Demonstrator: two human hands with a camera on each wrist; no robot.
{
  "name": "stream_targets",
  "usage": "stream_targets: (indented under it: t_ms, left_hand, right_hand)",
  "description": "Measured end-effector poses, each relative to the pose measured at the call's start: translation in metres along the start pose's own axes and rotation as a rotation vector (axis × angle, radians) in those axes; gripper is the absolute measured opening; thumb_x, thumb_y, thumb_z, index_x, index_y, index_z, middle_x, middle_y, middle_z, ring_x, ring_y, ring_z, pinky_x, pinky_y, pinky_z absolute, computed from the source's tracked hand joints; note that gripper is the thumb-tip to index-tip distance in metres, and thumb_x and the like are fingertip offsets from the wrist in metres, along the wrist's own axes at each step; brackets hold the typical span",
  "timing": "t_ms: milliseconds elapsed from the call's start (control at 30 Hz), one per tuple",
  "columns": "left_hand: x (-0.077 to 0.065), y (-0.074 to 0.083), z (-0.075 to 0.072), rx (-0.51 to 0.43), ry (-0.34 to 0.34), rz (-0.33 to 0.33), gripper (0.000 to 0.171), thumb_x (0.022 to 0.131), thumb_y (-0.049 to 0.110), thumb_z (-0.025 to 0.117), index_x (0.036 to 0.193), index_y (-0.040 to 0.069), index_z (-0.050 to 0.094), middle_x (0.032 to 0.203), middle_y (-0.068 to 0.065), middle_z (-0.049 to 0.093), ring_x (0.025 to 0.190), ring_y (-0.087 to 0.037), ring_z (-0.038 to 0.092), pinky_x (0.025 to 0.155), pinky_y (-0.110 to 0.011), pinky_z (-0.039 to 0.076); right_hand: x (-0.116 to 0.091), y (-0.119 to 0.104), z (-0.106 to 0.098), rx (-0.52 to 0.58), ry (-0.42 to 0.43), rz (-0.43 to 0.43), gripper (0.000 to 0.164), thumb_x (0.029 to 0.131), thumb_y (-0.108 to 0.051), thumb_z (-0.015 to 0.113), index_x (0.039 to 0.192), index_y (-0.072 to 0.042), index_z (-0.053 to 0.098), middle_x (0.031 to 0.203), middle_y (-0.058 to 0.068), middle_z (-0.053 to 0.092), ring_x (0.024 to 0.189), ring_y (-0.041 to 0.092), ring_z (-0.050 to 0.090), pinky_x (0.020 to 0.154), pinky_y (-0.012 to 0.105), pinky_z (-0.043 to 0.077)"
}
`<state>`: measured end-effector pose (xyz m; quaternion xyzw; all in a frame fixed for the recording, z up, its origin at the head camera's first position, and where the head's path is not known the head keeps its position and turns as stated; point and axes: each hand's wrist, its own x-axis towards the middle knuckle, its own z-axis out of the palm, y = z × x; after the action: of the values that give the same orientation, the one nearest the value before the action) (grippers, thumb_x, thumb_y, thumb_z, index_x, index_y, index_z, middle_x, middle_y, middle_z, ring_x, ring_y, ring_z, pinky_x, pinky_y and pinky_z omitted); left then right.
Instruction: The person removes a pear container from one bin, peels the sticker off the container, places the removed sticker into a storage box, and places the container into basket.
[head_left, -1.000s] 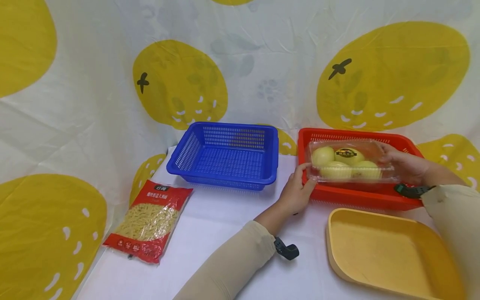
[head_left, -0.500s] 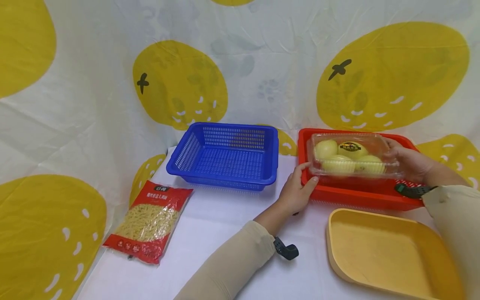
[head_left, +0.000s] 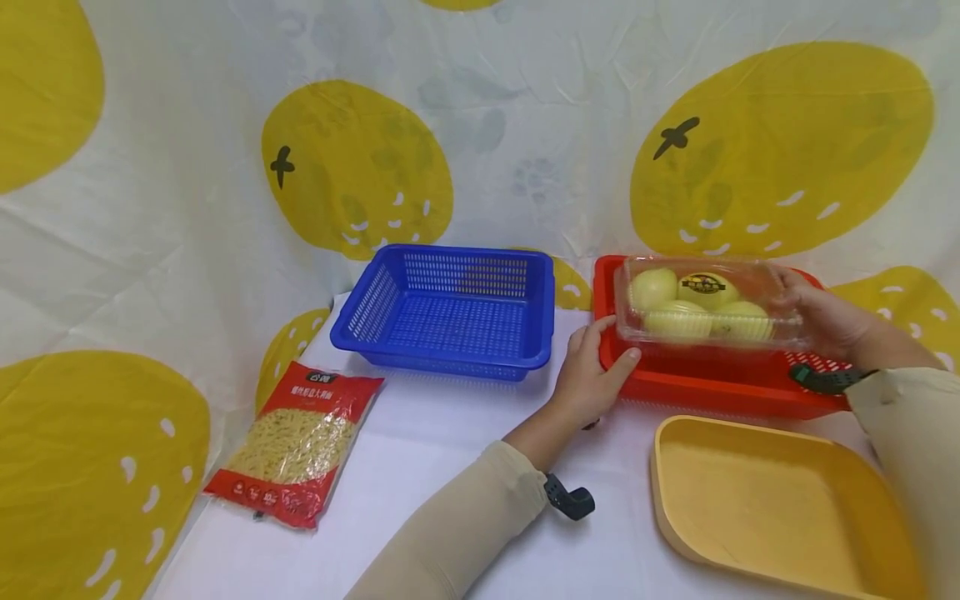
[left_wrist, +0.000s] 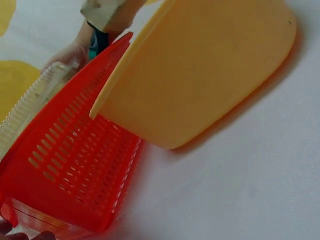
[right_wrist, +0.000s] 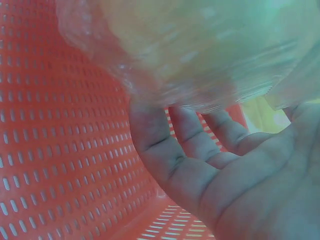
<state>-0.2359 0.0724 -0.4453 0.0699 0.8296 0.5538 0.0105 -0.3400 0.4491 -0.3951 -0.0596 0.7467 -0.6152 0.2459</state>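
Note:
A clear plastic clamshell box [head_left: 701,304] with several pale yellow round fruits and a black-and-yellow label is held above the red basket [head_left: 720,383], in the head view. My right hand [head_left: 825,321] grips its right end. In the right wrist view, my right fingers [right_wrist: 155,130] curl against the underside of the box [right_wrist: 200,55], with the perforated basket wall below and beside it. My left hand [head_left: 592,379] holds the front left corner of the red basket, thumb at the front rim. Only its fingertips [left_wrist: 45,235] show in the left wrist view.
A blue perforated basket [head_left: 457,321] with nothing in it stands left of the red one. A yellow tray [head_left: 757,508] is at the front right, close before the red basket. A red bag of pasta [head_left: 300,446] lies at the left on white cloth. Patterned cloth hangs behind.
My right hand has raised the clamshell box out of the red basket, up and slightly right in the head view. The left hand has stayed at the basket's corner.

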Motion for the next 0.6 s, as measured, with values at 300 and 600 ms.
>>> stream_targets:
  t_ms: [300,600]
  left_hand:
    - [-0.006,0.011,-0.007,0.004,0.035,0.015,0.062,0.104,0.047,0.067,0.158,0.045,0.038,0.176,0.009,0.019,0.159,-0.026,0.031,0.11,-0.049,0.052]
    - [-0.011,0.025,-0.018,0.004,0.016,0.058,0.064,0.103,0.048,0.067,0.16,0.045,0.038,0.175,0.01,0.019,0.159,-0.025,0.031,0.109,-0.05,0.053]
  right_hand:
    - [-0.01,-0.006,0.002,0.053,0.02,-0.032,0.063,0.109,-0.031,0.039,0.159,-0.053,0.008,0.138,-0.016,0.034,0.103,0.014,0.069,0.086,0.037,0.064]
    - [-0.022,-0.009,0.011,0.131,0.052,-0.068,0.065,0.11,-0.029,0.042,0.162,-0.047,0.008,0.132,-0.017,0.051,0.103,0.015,0.069,0.084,0.038,0.065]
